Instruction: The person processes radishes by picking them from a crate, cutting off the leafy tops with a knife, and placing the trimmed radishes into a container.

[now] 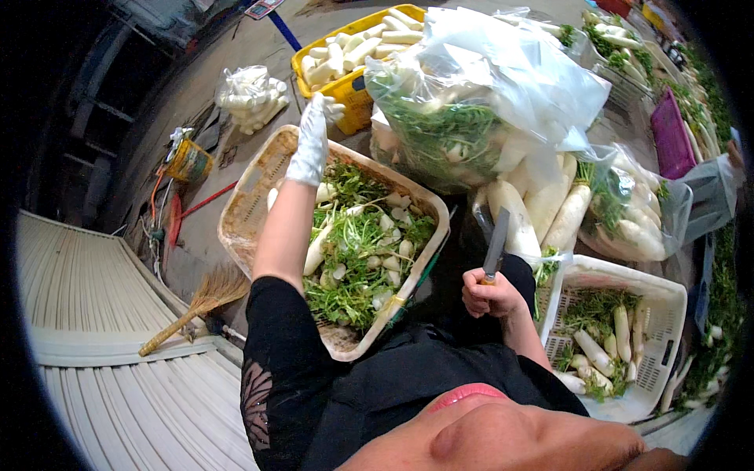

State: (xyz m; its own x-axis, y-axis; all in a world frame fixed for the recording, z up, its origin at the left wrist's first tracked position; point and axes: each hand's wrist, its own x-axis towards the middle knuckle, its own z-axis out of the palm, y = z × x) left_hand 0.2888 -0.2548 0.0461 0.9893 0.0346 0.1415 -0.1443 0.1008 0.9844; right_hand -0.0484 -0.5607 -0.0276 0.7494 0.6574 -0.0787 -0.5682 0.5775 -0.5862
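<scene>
My left hand [318, 132], in a white glove, reaches out over the far rim of a dirty white plastic crate [238, 221], beside the near left corner of a yellow crate [346, 100] full of peeled white radishes [362, 53]. Whether its fingers hold anything is unclear. My bare right hand [492, 294] is closed round the handle of a knife [498, 241], its blade pointing away from me. Radish greens [353, 247] and cut radish pieces [392, 263] lie in the dirty crate. Long white radishes [512, 215] lie just beyond the knife.
A clear bag of leafy radishes [453, 135] stands ahead, another bag [636, 224] to the right. A white crate [677, 329] holds more radishes at the lower right. At the left are a straw broom [206, 297], a yellow bucket [191, 162] and a bag of white radishes [253, 100].
</scene>
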